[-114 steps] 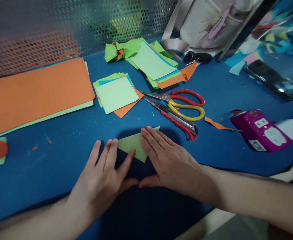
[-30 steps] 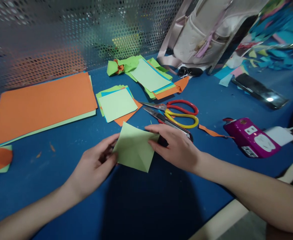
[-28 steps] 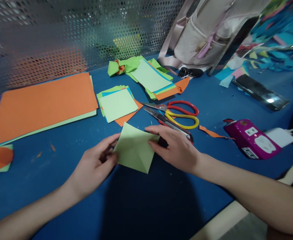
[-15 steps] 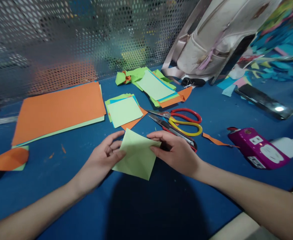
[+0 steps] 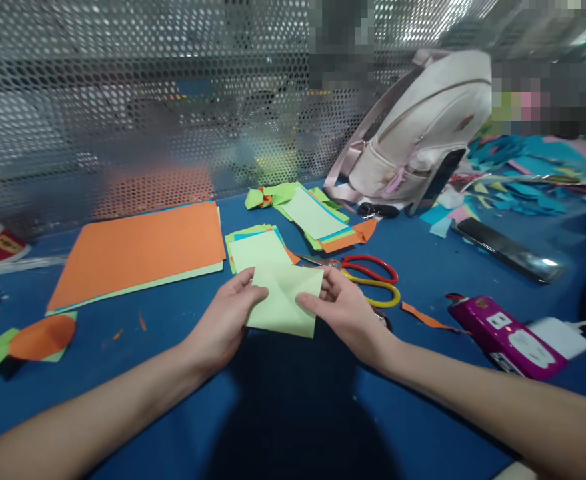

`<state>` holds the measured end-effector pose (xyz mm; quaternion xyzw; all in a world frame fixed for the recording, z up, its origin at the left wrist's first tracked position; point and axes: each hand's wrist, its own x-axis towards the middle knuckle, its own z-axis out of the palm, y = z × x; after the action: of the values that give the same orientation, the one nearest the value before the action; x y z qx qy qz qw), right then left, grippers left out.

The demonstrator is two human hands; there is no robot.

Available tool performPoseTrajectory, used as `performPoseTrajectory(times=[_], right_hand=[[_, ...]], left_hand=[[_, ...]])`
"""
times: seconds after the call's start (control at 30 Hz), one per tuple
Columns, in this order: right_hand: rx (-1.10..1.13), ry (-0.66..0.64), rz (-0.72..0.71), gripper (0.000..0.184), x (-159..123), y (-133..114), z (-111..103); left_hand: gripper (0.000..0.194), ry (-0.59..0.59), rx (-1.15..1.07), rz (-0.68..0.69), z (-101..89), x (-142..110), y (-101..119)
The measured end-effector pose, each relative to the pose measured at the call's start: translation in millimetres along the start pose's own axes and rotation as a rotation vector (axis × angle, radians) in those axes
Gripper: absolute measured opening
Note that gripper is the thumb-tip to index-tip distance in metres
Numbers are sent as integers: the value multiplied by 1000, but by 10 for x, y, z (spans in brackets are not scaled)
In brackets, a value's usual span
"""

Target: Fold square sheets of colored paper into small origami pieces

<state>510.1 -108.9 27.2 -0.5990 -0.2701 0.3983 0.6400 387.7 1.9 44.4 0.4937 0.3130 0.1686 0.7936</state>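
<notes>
A light green square of paper (image 5: 283, 301) with crossing creases is held just above the blue table (image 5: 173, 340). My left hand (image 5: 225, 320) pinches its left edge, thumb on top. On the other side, my right hand (image 5: 345, 312) grips the right edge the same way. Behind the right hand lie scissors (image 5: 373, 277) with red and yellow handles, partly hidden by it.
Large orange sheets (image 5: 143, 250) lie at the left, a stack of small squares (image 5: 255, 247) and more cut paper (image 5: 313, 217) behind. A pale backpack (image 5: 417, 133), a phone (image 5: 505, 249) and a purple power strip (image 5: 503, 333) sit at the right. A perforated metal screen (image 5: 147, 113) walls the back.
The paper, earlier pressed flat as a folded triangle, has been unfolded into a square and lifted between both hands. The camera has tilted up, showing more of the screen and backpack.
</notes>
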Motion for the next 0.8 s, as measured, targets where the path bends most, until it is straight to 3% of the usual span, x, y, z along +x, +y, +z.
performPoseTrajectory(times=[0.2,0.5,0.8], right_hand=[[7,29,-13,30,59,107,31],[-28,11,-45,24,52,220,35],[-214,49,-75,26,36,204,50]], left_hand=[[46,0,-124,64,-29,76,-95],[37,79,-221,-2,-81,30,-152],[36,15,-288,-26,-130,44,-194]])
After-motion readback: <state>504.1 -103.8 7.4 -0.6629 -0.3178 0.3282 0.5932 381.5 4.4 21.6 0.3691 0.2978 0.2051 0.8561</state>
